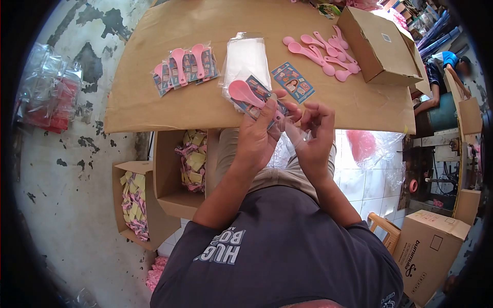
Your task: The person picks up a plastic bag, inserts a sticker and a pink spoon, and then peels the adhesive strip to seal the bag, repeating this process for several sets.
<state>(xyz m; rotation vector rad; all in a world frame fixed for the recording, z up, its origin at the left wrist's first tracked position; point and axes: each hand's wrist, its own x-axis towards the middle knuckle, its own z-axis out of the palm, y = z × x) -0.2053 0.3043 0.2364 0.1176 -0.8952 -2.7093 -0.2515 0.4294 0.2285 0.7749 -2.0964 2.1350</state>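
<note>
My left hand [256, 142] is closed around a pink spoon [245, 93], its thumb pressed on the handle. Behind the spoon lies a blue printed card [259, 88], and clear plastic shows around both. My right hand [315, 146] has its fingers curled at a clear plastic bag edge [296, 135], close beside the left hand. Just beyond the hands, a stack of clear bags [245, 59] rests on the table, with a loose printed card [293, 82] to its right. Some of the spoon handle is hidden by my fingers.
Loose pink spoons [328, 49] lie beside a cardboard box [380, 49] on the cardboard-covered table [154, 115]. Packed spoons [179, 66] sit at left. Below are open boxes of packed goods [192, 161], [134, 200]. At far right a person [447, 61] bends over.
</note>
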